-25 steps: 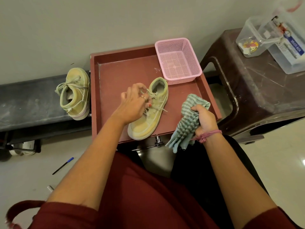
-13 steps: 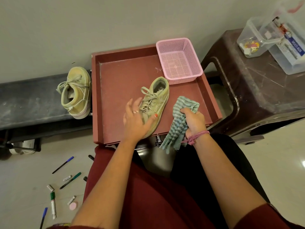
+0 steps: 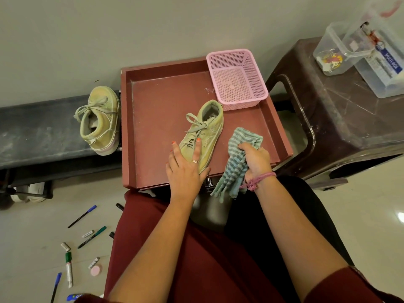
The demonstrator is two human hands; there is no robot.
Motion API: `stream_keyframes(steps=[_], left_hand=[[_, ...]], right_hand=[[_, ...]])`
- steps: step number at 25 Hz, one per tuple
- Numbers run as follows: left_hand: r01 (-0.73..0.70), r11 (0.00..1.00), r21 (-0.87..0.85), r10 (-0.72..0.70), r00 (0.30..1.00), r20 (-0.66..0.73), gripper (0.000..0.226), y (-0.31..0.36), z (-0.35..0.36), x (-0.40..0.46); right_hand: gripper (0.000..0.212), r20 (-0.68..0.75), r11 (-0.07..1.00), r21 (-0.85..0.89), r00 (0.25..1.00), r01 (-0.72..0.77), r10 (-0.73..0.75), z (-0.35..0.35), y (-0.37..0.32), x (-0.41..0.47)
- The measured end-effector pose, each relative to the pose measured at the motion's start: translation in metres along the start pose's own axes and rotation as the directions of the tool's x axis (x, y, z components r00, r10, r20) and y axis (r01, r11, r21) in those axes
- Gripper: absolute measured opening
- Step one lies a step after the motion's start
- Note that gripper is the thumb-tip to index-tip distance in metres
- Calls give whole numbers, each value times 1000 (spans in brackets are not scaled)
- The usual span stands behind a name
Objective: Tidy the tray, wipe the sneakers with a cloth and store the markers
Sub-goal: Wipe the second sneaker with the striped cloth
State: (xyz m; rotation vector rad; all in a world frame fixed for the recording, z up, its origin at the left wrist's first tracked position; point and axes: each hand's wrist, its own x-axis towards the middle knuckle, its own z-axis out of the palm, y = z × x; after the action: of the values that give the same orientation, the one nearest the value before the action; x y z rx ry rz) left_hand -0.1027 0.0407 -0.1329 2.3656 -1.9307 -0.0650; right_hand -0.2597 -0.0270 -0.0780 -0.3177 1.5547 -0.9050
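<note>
Two big surfaces frame the scene: a dark bench (image 3: 32, 125) out at nine o'clock and a brown plastic stool (image 3: 341, 119) at three o'clock, carrying clear plastic boxes (image 3: 358, 49) whose contents are too blurred to call. Dead centre sits the red tray (image 3: 157, 101), and at its one o'clock corner a pink mesh basket (image 3: 237, 77) stands partly over the rim. One pale green sneaker (image 3: 204, 132) lies in the tray, toe pointing to six o'clock, laces loose. Its partner, the second sneaker (image 3: 99, 121), rests on the bench, just beside the tray's nine o'clock wall. Left hand (image 3: 185, 169) lies flat over the toe of the tray sneaker, fingers straight and spread, pressing down. Right hand (image 3: 254, 160) is at the tray's five o'clock edge, fingers curled tight round a striped blue-green cloth (image 3: 236, 158), bunched, its tail hanging over the tray's near rim. Down at seven o'clock, markers and pens (image 3: 87, 235) lie scattered across the pale floor, among them a green-capped marker (image 3: 68, 267), with a small pink round thing (image 3: 95, 270), possibly an eraser, beside them.
</note>
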Motion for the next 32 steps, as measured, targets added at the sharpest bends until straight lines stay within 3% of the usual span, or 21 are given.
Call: stream_keyframes(steps=[2, 4, 5, 7, 9, 12, 14, 19, 24, 26, 29, 30, 32], left_hand=[[-11, 1000, -13, 11, 1000, 20, 94, -6, -8, 7], [-16, 991, -133, 30, 994, 106, 96, -18, -19, 12], [1, 976, -218, 33, 988, 153, 97, -27, -24, 11], [43, 911, -411, 46, 978, 204, 102, -42, -29, 6], [79, 853, -515, 23, 982, 189, 106, -50, -27, -3], [71, 870, -488, 0, 990, 144, 106, -49, -19, -10], [96, 868, -487, -29, 989, 144, 104, -48, -22, -10], [103, 820, -563, -31, 990, 137, 103, -48, -29, -12], [106, 814, -571, -26, 989, 147, 105, -50, -27, -11], [117, 819, -562, -33, 987, 158, 105, -51, -25, -10], [132, 814, -565, -45, 985, 166, 106, -51, -25, -10], [130, 816, -564, -45, 986, 162, 106, -50, -26, -10], [122, 817, -563, -41, 987, 154, 106, -49, -25, -10]], right_hand=[[29, 1, 998, -28, 998, 57, -57, 1, -3, -5], [13, -1, 947, -145, 957, 286, -289, 0, -10, -13], [8, 33, 863, -254, 896, 437, -443, 3, -15, -21], [6, 191, 534, -511, 694, 674, -694, 11, -24, -36], [27, 429, 180, -608, 511, 773, -745, 30, -20, -37], [51, 656, -181, -614, 370, 768, -657, 62, 16, -25], [49, 706, -326, -626, 338, 709, -622, 70, 41, -22], [50, 781, -422, -569, 303, 706, -546, 54, 65, -38], [41, 802, -459, -534, 253, 710, -542, 49, 35, -31], [35, 746, -408, -586, 268, 700, -610, 56, 10, -18], [36, 685, -280, -641, 368, 714, -629, 64, 12, -18], [39, 689, -268, -649, 401, 712, -604, 61, 23, -23], [48, 746, -307, -606, 391, 734, -539, 50, 45, -36]])
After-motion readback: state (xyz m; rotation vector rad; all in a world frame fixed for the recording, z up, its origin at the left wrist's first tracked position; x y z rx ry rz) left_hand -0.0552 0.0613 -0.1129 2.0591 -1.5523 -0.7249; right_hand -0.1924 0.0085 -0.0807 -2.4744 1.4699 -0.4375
